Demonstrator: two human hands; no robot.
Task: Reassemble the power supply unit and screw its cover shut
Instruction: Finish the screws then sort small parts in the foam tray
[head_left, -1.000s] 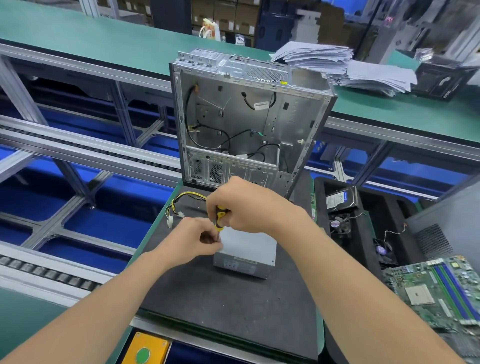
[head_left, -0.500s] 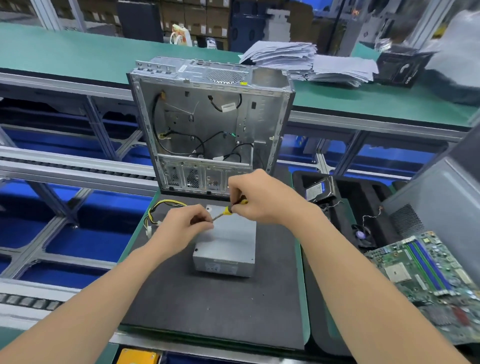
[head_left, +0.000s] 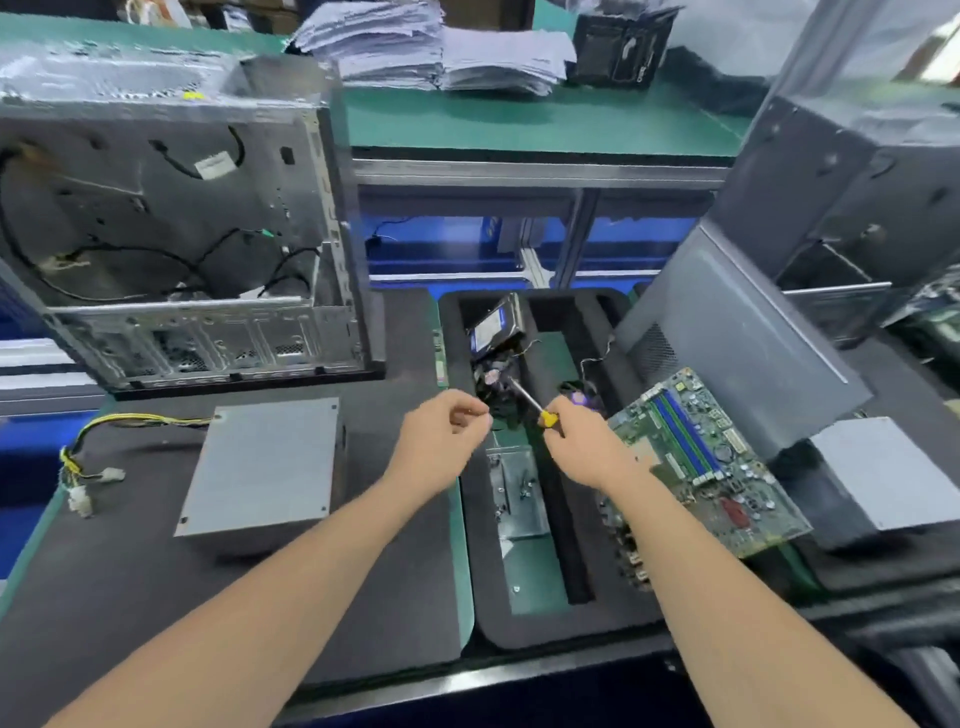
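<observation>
The grey metal box of the power supply unit (head_left: 262, 465) is lying flat on the dark grey mat (head_left: 130, 597) that is covering the worktop. It is lying in the mat's far left part with a broad flat panel facing up, and neither hand is touching it. Its yellow and black cable bundle (head_left: 85, 457) is trailing toward the mat's left edge. Just behind it, along the mat's far edge, an open silver computer case (head_left: 182, 223) is standing with loose black wires inside.

Both hands are hovering right of the unit, over a black foam tray (head_left: 519, 623) that is sitting beside the mat's right edge. The right hand (head_left: 584, 444) is curling its fingers round the handle of a yellow and black screwdriver (head_left: 543, 415), whose metal shaft is pointing up and leftward. The left hand (head_left: 441, 436) is holding thumb and fingertips together; whether anything small is pinched between them cannot be told.

A green motherboard (head_left: 701, 457) is lying over the tray's right edge, a hard drive (head_left: 491, 327) is resting at the tray's far end, and a small metal bracket (head_left: 514, 493) is lying in the compartment beneath the hands.
</observation>
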